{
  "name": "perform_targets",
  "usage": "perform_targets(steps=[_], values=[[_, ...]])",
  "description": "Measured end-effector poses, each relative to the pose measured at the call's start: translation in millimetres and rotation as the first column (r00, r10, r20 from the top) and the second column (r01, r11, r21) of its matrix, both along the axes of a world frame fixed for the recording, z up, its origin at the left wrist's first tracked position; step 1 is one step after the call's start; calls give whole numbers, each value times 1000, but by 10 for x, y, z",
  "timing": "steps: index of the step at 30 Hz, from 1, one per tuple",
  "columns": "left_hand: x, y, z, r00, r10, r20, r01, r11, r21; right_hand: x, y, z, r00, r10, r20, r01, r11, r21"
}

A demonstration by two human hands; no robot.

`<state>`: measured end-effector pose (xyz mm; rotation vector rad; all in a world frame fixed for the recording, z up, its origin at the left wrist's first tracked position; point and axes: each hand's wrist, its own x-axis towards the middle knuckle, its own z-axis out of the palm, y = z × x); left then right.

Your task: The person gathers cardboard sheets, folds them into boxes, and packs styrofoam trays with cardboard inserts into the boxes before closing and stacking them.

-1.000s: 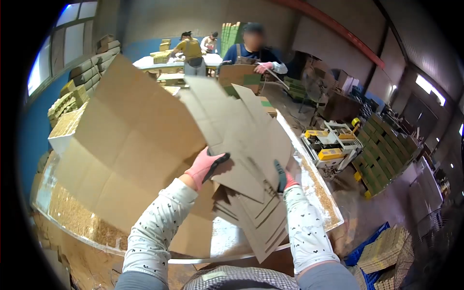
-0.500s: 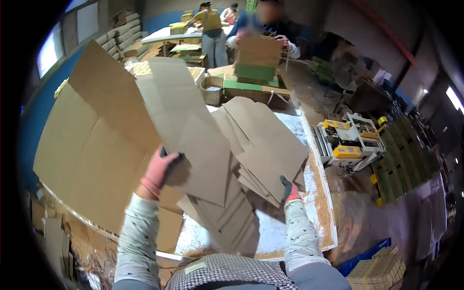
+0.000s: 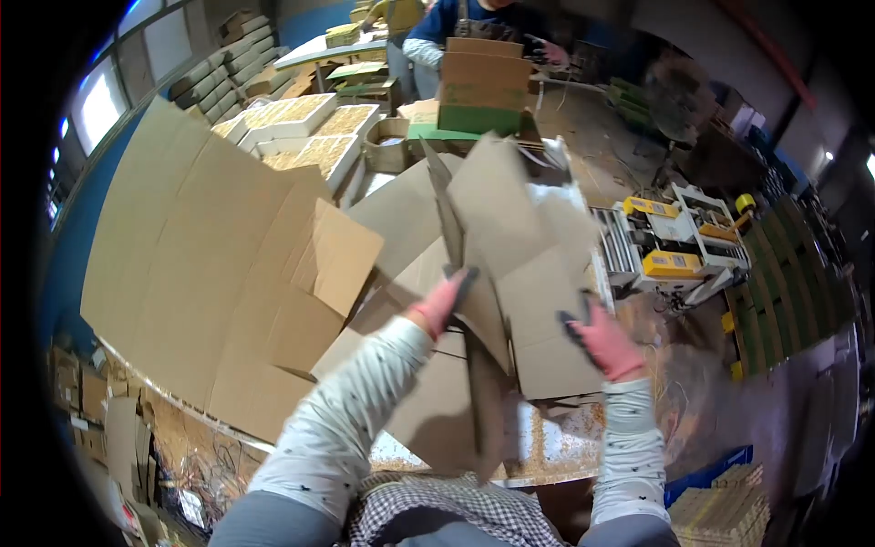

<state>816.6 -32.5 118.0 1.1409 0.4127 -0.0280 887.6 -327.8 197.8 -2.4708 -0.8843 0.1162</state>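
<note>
My left hand [image 3: 445,299], in a pink glove with dark fingertips, is closed on a flat cardboard piece [image 3: 485,305] seen nearly edge-on at the middle of the table. My right hand [image 3: 603,339], gloved the same way, has its fingers at the right edge of a creased cardboard sheet [image 3: 547,319]; whether it grips that sheet cannot be made out. Several loose cardboard pieces [image 3: 428,401] lie under and around both hands. On the left a large folded cardboard sheet [image 3: 200,264] leans up, with a small flap [image 3: 344,255] at its right side.
White trays [image 3: 342,150] and a small round box [image 3: 387,148] stand at the far side. Behind a brown and green carton [image 3: 483,87] is a person [image 3: 474,20]; another stands farther back. Right of the table [image 3: 583,456] is a machine with yellow parts [image 3: 670,263].
My left hand has moved right, from the tall grey-brown sheets to a piece at the middle. My right hand has shifted right and up. The cardboard pieces between them have spread and tilted.
</note>
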Motion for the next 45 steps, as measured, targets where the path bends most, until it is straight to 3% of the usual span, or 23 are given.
perform_targets(steps=[2,4,5,8,10,13,16,18,20,22,24,26,28,29,32,34,36,37,38,40,41,43,45], values=[[95,-676,-384,991,-2,132,-23,982,188,-282,329,-36,993,45,-109,-38,997,62],[-5,-1046,-498,884,-214,415,-126,747,652,-409,438,-165,984,118,-131,-95,982,164],[-69,-1088,-505,857,-270,438,-116,729,675,-414,384,-206,985,77,-155,-53,987,154],[-438,-785,380,961,-275,17,275,952,-134,-571,363,-41,977,-149,-154,126,981,-149],[-315,-421,-247,921,-389,25,328,810,486,-488,366,-196,966,-192,-173,196,981,5],[-572,-319,236,956,-279,88,217,879,424,-408,269,70,981,-179,-79,180,984,9],[-672,66,824,871,-417,259,-79,402,912,-737,-116,672,985,-107,-137,112,993,28],[-711,249,1196,939,-295,176,-179,16,984,-974,-360,783,982,-76,-171,65,995,-73],[-582,412,1232,880,-353,316,-365,-77,928,-1281,-500,954,951,-136,-279,48,952,-301],[-427,491,1235,900,-359,246,-345,-243,907,-1447,-593,545,984,-47,-170,3,968,-252],[-141,725,1007,839,-502,-213,-24,-423,906,-1730,-524,93,998,13,63,8,946,-324],[-6,840,818,796,-487,-359,79,-505,860,-1829,-457,132,986,-119,-120,53,895,-444],[46,915,737,824,-503,-262,40,-410,911,-1842,-535,52,995,-68,-75,33,918,-396],[44,895,650,850,-483,-212,-86,-524,848,-1812,-581,8,998,-42,-42,24,929,-368],[276,795,575,659,-502,-560,407,-389,827,-1733,-703,276,992,-110,-55,91,958,-272],[-52,699,246,662,-726,-187,123,-141,982,-1715,-841,246,987,-159,4,153,938,-311],[-378,442,663,710,-672,-211,382,115,917,-1714,-880,154,982,-183,40,184,900,-395],[-380,533,535,778,-628,-29,218,226,950,-1702,-820,157,979,-203,6,185,877,-444],[-352,642,477,809,-574,127,-138,25,990,-1660,-796,132,984,-178,-28,147,885,-442],[-439,786,591,944,-304,127,-226,-318,921,-1546,-781,52,989,-122,-82,75,899,-431],[-387,1105,180,965,-240,108,-141,-123,982,-1511,-825,22,993,-97,-68,70,942,-329],[-513,1175,-66,933,-203,297,-94,660,746,-1542,-802,295,996,-71,-59,47,942,-333],[-756,1074,-12,897,-68,437,-121,912,391,-1539,-893,501,999,-54,-6,48,933,-356]])
